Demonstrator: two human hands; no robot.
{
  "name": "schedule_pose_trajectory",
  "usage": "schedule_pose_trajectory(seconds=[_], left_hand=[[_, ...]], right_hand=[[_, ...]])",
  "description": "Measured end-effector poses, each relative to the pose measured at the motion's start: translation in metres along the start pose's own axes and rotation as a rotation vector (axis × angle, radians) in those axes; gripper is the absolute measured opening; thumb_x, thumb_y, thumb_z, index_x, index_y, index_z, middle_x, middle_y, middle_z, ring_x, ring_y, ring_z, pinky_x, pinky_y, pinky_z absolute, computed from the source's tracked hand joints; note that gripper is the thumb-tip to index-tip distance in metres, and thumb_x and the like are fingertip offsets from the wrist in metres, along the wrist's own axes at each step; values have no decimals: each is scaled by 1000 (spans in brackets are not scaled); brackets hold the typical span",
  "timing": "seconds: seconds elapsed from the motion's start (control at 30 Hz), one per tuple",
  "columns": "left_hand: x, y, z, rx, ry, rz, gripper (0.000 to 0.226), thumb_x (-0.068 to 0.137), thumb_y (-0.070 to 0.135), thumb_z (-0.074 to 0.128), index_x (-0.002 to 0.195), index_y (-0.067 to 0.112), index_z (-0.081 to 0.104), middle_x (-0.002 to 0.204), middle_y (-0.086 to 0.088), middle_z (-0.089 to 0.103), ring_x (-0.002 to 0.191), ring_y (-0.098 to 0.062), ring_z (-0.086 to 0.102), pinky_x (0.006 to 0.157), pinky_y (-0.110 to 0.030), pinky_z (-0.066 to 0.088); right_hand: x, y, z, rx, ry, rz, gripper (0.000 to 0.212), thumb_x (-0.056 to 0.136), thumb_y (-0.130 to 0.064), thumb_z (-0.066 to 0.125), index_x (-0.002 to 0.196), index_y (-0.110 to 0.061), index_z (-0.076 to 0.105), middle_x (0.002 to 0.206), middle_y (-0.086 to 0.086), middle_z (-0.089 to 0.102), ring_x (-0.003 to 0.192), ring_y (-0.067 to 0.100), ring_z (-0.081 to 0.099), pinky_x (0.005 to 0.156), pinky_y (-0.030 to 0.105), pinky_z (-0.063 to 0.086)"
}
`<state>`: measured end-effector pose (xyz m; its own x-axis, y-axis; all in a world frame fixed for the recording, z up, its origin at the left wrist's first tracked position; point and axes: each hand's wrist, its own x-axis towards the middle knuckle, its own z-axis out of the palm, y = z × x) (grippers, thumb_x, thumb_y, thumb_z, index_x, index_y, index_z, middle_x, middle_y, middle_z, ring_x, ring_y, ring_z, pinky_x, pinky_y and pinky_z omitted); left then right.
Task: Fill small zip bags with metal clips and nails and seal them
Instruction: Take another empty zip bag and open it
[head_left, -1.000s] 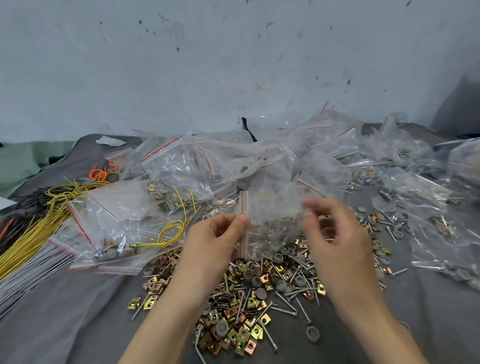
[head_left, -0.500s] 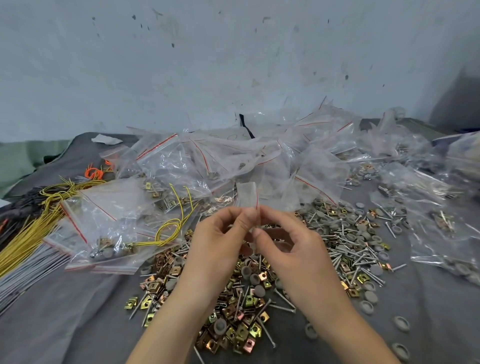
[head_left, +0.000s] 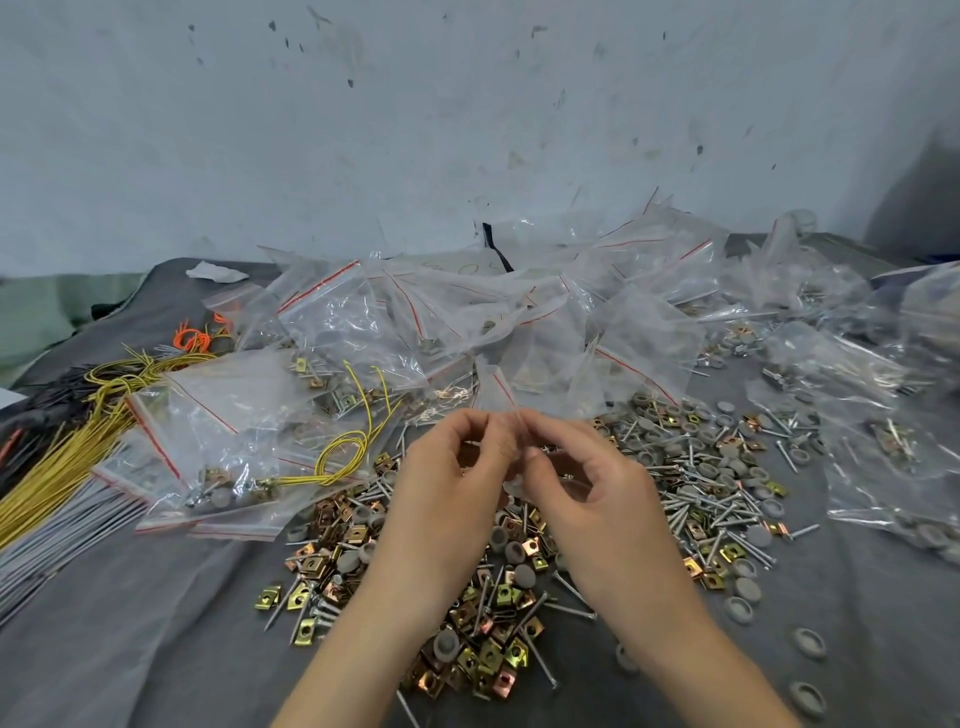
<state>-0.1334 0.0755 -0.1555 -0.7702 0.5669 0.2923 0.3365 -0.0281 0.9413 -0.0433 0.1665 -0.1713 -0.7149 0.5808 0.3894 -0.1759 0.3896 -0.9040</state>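
Head view: grey cloth (head_left: 130, 649) strewn with clips (head_left: 488, 654), nails (head_left: 711, 499), yellow wire (head_left: 52, 467); filled bags (head_left: 363, 322) heaped behind. Left hand (head_left: 447, 483) and right hand (head_left: 587, 493), fingers curled, both pinch small zip bag (head_left: 491, 387) above the clips.

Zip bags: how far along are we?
Done: many filled bags lie piled behind the hands, with clips showing inside some. In hand: the left hand and right hand pinch one small bag between them; I can't tell whether it is sealed. Left: heaps of loose clips and nails on the cloth, so plenty remains.
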Motion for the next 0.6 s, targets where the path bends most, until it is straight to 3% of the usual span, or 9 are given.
schedule_pose_trajectory(seconds=[0.17,0.27,0.43,0.6], left_hand=[[-7,-1,3,223,18,109,16,95,33,57,83,26,64,73,21,68,60,4,59,54,-8,39],[-6,-2,2,308,61,138,16,93,35,55,79,28,58,70,24,63,54,4,53,50,-9,35],[-4,-6,-1,327,185,112,13,91,35,57,78,31,55,76,22,65,64,0,60,56,-12,42],[-6,-1,12,187,188,106,9,90,22,63,88,28,57,84,20,66,73,1,64,62,-11,46]], right_hand=[[0,1,-2,-110,123,21,10,93,-31,65,97,-31,75,88,-16,72,82,6,69,74,31,57],[1,1,-7,-174,188,19,8,93,-34,66,91,-31,73,81,-14,71,75,8,67,68,29,54],[3,-3,-14,-199,304,1,5,92,-31,66,88,-31,69,79,-11,70,72,10,67,69,39,56],[-4,-7,-1,-353,306,-134,8,89,-29,65,96,-28,62,88,-15,64,79,2,62,68,20,49]])
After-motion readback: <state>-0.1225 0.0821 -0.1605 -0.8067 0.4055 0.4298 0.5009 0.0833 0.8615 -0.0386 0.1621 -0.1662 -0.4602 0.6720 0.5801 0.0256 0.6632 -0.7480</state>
